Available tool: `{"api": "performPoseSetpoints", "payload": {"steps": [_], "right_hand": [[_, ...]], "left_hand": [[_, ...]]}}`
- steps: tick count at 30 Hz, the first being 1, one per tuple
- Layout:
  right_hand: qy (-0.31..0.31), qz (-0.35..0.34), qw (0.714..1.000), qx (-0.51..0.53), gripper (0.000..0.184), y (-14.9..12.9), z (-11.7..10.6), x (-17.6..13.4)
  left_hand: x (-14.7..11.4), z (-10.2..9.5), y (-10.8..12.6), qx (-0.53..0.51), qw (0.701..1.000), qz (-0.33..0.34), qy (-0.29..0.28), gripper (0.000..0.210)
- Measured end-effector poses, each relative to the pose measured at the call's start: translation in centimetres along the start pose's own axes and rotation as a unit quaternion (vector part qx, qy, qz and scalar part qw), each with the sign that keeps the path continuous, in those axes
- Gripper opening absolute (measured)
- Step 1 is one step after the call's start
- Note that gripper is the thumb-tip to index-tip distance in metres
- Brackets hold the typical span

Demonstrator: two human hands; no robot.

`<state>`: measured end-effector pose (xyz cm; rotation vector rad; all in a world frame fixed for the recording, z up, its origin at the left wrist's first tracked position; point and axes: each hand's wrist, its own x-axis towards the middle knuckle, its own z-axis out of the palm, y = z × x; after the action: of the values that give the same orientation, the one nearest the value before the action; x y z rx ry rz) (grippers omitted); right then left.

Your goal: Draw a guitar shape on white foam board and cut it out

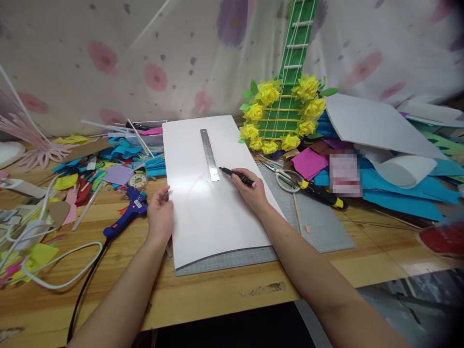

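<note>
A large white board (221, 217) lies over a grey cutting mat (326, 232), its near edge bowed slightly up. My left hand (160, 212) is at the board's left edge, fingers curled and gripping it. In my right hand (250, 186) is a black marker (237, 176) with a pinkish end, its tip pointing left, close to the lower end of a steel ruler (209, 154). The ruler lies lengthwise on the board, touched by neither hand. Faint pinkish lines show on the board below the ruler.
Left of the board lies a blue glue gun (125, 212) with a black cord, among paper scraps (119, 174). Scissors (284, 178) and a yellow-black cutter (322, 194) lie right. Behind stands a green paper guitar (282, 116) with yellow flowers. Coloured sheets (409, 191) pile up at right.
</note>
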<state>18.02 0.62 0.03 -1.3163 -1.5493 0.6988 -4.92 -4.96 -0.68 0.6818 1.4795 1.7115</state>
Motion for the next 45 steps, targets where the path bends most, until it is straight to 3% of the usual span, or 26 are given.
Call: {"api": "performPoseSetpoints", "payload": {"steps": [6,14,30,37,45], "right_hand": [[0.126,0.014,0.992,0.024,0.022,1.0,-0.4,0.3],[0.023,-0.022,0.999,0.014,0.027,0.1,0.3,-0.3],[-0.001,-0.006,1.0,0.028,0.025,0.3,0.4,0.8],[0.042,-0.004,0.997,0.065,0.02,0.5,-0.3,0.6],[-0.005,-0.001,0.999,0.034,0.024,0.2,0.2,0.7]], "left_hand": [[0.0,0.1,0.0,0.006,1.0,-0.002,0.009,0.041],[0.1,0.0,-0.1,0.007,1.0,0.0,0.009,0.04],[0.1,0.0,0.0,0.017,1.0,-0.012,0.018,0.041],[0.1,0.0,0.0,0.018,1.0,-0.008,0.018,0.041],[0.1,0.0,0.0,0.022,1.0,-0.009,0.016,0.04]]}}
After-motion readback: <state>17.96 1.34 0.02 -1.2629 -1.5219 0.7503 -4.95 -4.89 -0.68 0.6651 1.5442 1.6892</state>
